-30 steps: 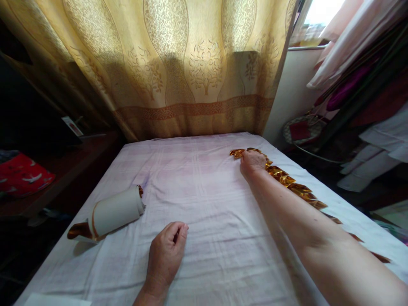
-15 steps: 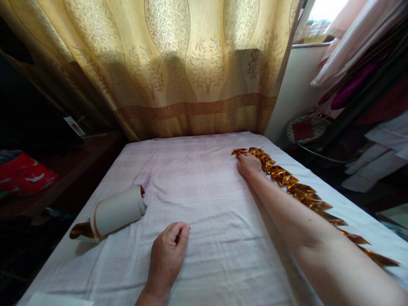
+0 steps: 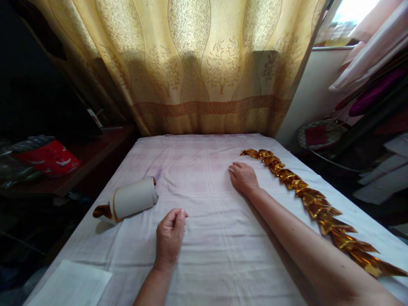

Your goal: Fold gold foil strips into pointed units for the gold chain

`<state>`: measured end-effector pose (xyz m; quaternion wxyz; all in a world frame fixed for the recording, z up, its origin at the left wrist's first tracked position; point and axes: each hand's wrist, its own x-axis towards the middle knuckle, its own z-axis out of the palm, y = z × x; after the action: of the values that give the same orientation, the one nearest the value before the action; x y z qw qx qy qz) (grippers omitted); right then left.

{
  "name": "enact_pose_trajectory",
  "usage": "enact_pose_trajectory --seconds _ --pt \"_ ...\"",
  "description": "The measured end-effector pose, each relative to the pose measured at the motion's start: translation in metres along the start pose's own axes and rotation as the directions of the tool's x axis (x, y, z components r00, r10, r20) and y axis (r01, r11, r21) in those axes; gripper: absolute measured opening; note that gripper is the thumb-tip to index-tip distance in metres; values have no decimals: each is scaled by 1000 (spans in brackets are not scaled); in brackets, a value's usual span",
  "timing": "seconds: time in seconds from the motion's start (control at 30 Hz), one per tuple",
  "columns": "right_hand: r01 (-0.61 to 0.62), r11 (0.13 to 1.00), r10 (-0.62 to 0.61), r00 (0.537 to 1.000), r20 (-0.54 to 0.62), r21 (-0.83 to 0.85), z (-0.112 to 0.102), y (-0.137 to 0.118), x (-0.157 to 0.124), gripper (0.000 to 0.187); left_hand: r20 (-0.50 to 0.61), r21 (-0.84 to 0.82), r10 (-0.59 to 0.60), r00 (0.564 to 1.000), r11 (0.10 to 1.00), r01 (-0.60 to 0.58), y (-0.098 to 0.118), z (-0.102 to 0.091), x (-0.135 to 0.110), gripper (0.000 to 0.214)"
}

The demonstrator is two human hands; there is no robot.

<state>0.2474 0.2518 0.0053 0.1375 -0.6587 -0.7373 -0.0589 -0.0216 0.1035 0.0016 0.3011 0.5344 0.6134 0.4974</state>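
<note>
The gold foil chain [image 3: 315, 202] lies stretched out on the cloth [image 3: 216, 255], seemingly so its overlapping points sit in line. The right hand [image 3: 244, 177], released with fingers loosely bent, is just left of the chain's far end. Well left of the chain, the left hand [image 3: 170, 236] is clenched, nothing visible inside; farther left lies the roll [image 3: 135, 197], probably to leave room.

On the surface [image 3: 207, 255], a roll [image 3: 134, 197] lies centre-left, paper [image 3: 75, 284] lower left, a foil garland [image 3: 315, 204] along the right; a curtain [image 3: 194, 85] hangs behind, upper centre.
</note>
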Motion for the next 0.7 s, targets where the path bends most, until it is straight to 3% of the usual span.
enact_pose_trajectory --seconds 0.13,0.2,0.3,0.43,0.6,0.7 --pt "263 958 -263 965 -20 115 -1 -64 -13 31 -310 -154 -98 946 987 52 -6 -17 12 36" --pt "394 877 -375 919 -121 275 -1 -101 -15 33 -425 -129 -79 902 991 26 -10 -27 18 35" --pt "490 765 -460 870 -179 418 1 -157 -14 49 -535 22 6 845 1000 7 -15 -38 25 35" --pt "571 711 -562 812 -156 410 0 -215 -8 77 -620 92 23 784 995 44 -23 -48 27 31" --pt "621 704 -630 770 -99 346 -4 -237 0 58 -669 132 10 743 986 106 -28 -51 26 40" --pt "612 717 -618 780 -102 335 -2 -234 0 50 -667 231 90 739 969 91 -28 -48 26 44"
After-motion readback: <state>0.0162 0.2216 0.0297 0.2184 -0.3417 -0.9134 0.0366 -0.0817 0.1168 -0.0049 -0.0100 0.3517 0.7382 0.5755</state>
